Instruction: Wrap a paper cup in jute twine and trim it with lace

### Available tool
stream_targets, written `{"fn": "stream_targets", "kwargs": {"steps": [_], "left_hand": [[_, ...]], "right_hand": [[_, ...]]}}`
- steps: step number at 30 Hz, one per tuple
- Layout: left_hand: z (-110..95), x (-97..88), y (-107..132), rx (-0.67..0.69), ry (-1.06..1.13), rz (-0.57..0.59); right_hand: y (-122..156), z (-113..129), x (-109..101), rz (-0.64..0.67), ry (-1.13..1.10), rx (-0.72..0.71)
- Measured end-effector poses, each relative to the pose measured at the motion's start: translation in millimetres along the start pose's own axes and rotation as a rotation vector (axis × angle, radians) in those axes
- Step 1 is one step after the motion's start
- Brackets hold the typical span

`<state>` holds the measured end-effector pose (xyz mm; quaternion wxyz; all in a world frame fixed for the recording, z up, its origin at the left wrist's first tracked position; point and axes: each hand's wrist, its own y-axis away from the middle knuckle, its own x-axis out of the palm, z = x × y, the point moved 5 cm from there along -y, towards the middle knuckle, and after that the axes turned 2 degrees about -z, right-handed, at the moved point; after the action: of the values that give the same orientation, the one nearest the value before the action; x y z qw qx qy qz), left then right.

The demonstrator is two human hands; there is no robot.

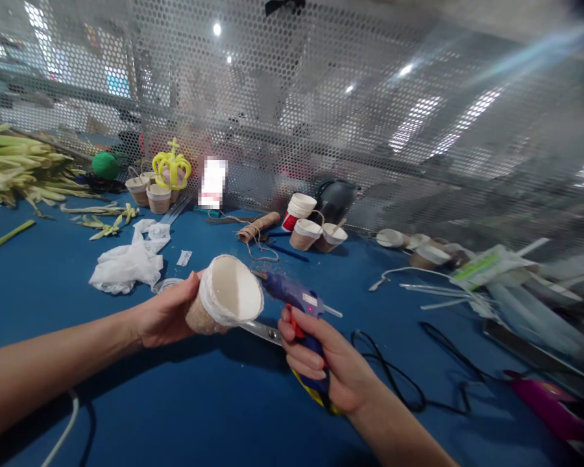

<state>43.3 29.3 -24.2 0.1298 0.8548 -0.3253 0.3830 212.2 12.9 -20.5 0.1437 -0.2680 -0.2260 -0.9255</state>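
Above the near part of the blue bench (78,376), the left hand (168,318) has its grip wrapped around 1 cup (226,295), tipped sideways with its mouth facing near. Just right, a glue gun (294,298) points its nozzle at the cup's rim, the right hand (321,363) grip clenched on its handle.

The cup (226,295) sits left of the glue gun (296,305), above the table (199,402); twine (257,227) lies behind them.
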Motion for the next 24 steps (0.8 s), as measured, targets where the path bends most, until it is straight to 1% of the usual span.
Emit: {"fn": "stream_targets", "kwargs": {"steps": [5,10,14,17,18,19,21,23,24], "left_hand": [[-0.1,1.9,0.0,0.005,0.021,0.013],[-1.3,1.5,0.0,0.016,0.018,0.014],[-1.6,-1.6,-0.3,0.005,0.009,-0.01],[-2.1,-4.2,-1.3,0.025,-0.016,-0.053],[-2.2,-4.8,-1.7,0.031,-0.027,-0.067],[-2.3,-4.9,-2.1,0.038,-0.04,-0.076],[-3.2,-3.9,-2.5,0.056,-0.062,-0.068],[-3.9,-3.0,-2.5,0.062,-0.063,-0.056],[-3.9,-3.1,-2.4,0.056,-0.056,-0.057]], "right_hand": [[-0.5,-2.6,2.0,0.001,0.05,0.002],[1.3,-1.7,0.6,-0.008,0.209,-0.085],[5.1,2.0,-1.7,-0.105,0.433,-0.168],[9.5,8.3,-2.9,-0.202,0.6,-0.234],[11.0,10.9,-2.7,-0.217,0.649,-0.255],[12.2,12.9,-2.2,-0.212,0.694,-0.266],[13.3,15.3,-1.3,-0.162,0.749,-0.259],[13.2,16.9,-1.8,-0.114,0.739,-0.246],[12.9,18.2,-3.0,-0.112,0.72,-0.251]]}}
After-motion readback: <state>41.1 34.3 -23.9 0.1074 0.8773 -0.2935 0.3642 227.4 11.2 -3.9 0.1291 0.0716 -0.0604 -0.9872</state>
